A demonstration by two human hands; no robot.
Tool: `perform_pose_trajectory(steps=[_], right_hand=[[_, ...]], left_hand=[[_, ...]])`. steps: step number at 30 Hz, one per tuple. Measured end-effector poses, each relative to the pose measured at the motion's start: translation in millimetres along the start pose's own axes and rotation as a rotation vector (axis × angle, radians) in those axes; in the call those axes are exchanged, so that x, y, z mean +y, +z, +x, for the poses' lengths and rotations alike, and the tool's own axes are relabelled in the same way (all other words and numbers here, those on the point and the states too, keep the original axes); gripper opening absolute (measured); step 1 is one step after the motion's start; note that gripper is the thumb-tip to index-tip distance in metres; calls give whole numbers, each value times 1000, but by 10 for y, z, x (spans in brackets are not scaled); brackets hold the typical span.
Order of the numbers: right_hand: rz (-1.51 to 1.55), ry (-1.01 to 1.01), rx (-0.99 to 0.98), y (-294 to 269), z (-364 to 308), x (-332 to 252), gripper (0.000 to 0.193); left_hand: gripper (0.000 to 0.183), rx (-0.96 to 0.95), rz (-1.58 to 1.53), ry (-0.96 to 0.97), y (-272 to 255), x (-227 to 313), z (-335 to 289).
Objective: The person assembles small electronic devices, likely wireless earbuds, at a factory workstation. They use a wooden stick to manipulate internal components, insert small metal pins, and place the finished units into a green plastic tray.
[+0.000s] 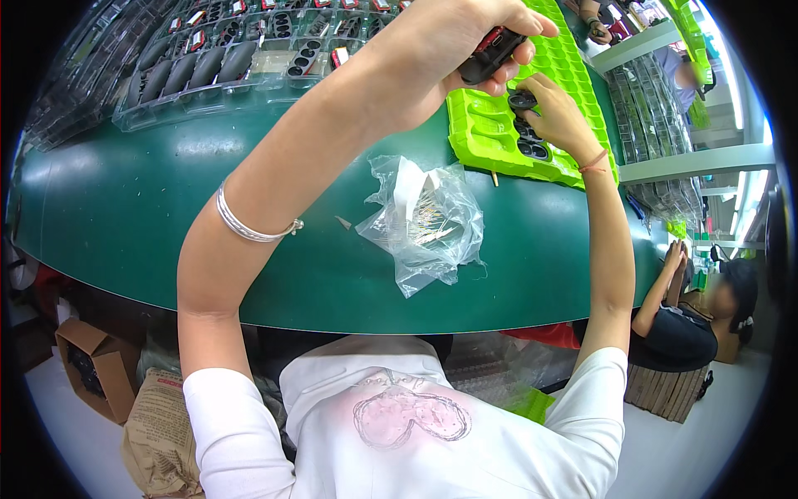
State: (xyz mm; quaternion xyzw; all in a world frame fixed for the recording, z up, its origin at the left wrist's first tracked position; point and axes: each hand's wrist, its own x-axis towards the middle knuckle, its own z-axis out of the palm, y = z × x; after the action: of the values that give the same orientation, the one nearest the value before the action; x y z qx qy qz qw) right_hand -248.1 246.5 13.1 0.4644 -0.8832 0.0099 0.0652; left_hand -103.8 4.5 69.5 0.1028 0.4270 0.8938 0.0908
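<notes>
A black case (493, 56) with red showing is being held tilted in the left hand (457, 50), left of the green tray's (485, 125) middle. A dark rounded part (522, 101) is being pinched by the right hand (555, 115) at the tray; similar pieces (532, 150) are being cradled in it.

I am working at a dark green bench (316, 283). A clear plastic bag (462, 220) is lying crumpled near its middle, a small pale scrap (342, 222) resting just left of it. Beyond, to my right, a lime-green moulded tray (490, 125) is sitting, a thin stick (495, 178) poking out at its near edge. Far left, a clear compartment tray (249, 93) is standing beside stacked clear trays (75, 91)
</notes>
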Motion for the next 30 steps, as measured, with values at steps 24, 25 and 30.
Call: perform_pose_trajectory(steps=[24,25,30], right_hand=[[96,-77,-201,-28,246,13,44],[86,-82,-184,14,219,38,46],[5,-146,-60,64,182,57,44]], left_hand=[[38,-27,0,67,-28,7,-14],[38,-54,11,87,-34,12,-14],[32,-13,464,-23,-105,-117,82]])
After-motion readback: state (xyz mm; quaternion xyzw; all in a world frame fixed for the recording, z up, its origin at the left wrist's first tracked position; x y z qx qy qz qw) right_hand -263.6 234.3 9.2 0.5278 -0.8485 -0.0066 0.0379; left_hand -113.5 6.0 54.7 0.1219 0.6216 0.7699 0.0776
